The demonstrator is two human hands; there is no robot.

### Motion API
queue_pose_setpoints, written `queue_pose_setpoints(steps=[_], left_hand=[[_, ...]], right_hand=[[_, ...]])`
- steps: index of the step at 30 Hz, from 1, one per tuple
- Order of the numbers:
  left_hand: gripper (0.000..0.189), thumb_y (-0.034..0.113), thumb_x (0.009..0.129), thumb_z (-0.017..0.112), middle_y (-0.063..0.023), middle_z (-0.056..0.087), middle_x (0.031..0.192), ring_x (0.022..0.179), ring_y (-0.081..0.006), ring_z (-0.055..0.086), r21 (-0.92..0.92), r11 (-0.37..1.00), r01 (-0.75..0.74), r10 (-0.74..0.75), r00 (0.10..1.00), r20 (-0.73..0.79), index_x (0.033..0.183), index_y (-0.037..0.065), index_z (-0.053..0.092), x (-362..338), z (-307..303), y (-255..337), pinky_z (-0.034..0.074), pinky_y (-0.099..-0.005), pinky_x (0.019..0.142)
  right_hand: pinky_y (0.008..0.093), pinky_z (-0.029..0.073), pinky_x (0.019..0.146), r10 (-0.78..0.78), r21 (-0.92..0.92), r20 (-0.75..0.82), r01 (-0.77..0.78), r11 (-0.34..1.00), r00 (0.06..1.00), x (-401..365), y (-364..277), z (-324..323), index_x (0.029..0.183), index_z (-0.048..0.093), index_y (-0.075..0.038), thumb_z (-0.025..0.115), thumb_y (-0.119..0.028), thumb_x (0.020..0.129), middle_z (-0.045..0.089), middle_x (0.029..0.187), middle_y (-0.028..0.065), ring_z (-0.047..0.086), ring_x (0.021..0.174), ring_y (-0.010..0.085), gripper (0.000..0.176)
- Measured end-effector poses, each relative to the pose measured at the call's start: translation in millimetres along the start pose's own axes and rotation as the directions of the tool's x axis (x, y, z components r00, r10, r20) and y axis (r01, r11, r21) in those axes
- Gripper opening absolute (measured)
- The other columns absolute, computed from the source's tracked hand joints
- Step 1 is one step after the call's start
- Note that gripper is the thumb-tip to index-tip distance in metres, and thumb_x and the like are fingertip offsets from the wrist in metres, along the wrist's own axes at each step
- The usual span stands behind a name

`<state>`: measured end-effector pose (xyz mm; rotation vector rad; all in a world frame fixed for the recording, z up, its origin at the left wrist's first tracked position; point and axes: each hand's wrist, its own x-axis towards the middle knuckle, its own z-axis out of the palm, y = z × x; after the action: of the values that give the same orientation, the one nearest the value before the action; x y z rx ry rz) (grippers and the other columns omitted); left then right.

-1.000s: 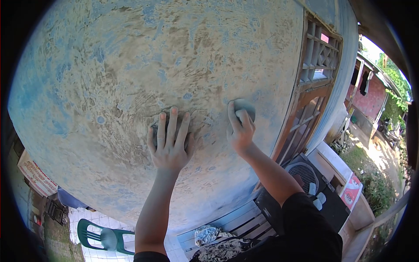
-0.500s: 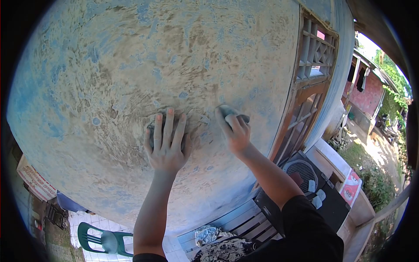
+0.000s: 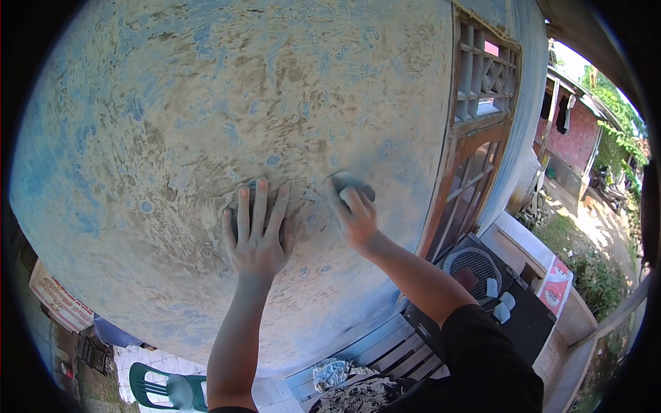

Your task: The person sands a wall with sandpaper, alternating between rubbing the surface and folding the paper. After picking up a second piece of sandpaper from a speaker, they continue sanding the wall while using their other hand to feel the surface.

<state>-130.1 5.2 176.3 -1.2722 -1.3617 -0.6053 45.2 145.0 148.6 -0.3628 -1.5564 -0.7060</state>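
Observation:
A worn plaster wall, mottled beige with patches of blue paint, fills most of the head view. Flat against it lies my left hand, fingers spread and pointing up, with shadow around them. To its right, my right hand is closed with bent fingers on a dark grey, flat piece of what looks like sandpaper, pressed against the wall. Most of that piece is hidden behind the fingers. Dusty grey residue covers the left hand.
A wooden-framed window borders the wall at right. Below stand a black loudspeaker with small pale pieces on it and a slatted bench with a crumpled cloth. At lower left are a green plastic chair and a carton.
The view has turned slightly right and upward, so the wall and window appear shifted left and down. Both hands stay against nearly the same part of the wall, the right still gripping its piece.

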Motion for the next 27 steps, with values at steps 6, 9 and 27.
queue_pose_setpoints(steps=[6, 9, 27], left_hand=[[0.05, 0.046, 0.104, 0.055, 0.0007, 0.042, 0.169, 0.156, -0.0259, 0.037, -0.05, 0.981, -0.186, 0.188, 0.981, 0.04, 0.153, 0.038, 0.057, 47.9, -10.0, -28.5, 0.027, -0.0565, 0.126], [0.051, 0.046, 0.104, 0.055, 0.0024, 0.041, 0.169, 0.157, -0.0231, 0.036, -0.03, 0.972, -0.233, 0.234, 0.971, 0.041, 0.154, 0.04, 0.054, 59.2, -14.8, -30.0, 0.028, -0.0556, 0.126], [0.052, 0.047, 0.105, 0.054, 0.0042, 0.041, 0.169, 0.156, -0.0201, 0.037, 0.007, 0.976, -0.219, 0.218, 0.972, 0.084, 0.157, 0.042, 0.05, 54.1, -15.7, -28.2, 0.032, -0.0514, 0.125]], right_hand=[[0.0343, 0.052, 0.057, -0.056, -0.029, 0.039, 0.057, 0.998, 0.998, 11.4, 34.4, -4.7, 0.13, 0.074, -0.008, 0.071, -0.001, 0.085, 0.045, 0.085, 0.0035, 0.061, 0.072, 0.0183, 0.046], [0.0347, 0.053, 0.056, 0.093, 0.091, 0.029, -0.095, 0.991, 0.995, 5.9, 10.4, -1.0, 0.129, 0.076, -0.006, 0.07, 0.0, 0.082, 0.042, 0.087, 0.0036, 0.056, 0.066, 0.0191, 0.048], [0.0292, 0.05, 0.05, -0.366, -0.067, 0.083, 0.372, 0.926, 0.927, 44.0, 67.8, -8.0, 0.131, 0.075, -0.012, 0.068, -0.013, 0.092, 0.048, 0.089, -0.0013, 0.056, 0.07, 0.014, 0.04]])
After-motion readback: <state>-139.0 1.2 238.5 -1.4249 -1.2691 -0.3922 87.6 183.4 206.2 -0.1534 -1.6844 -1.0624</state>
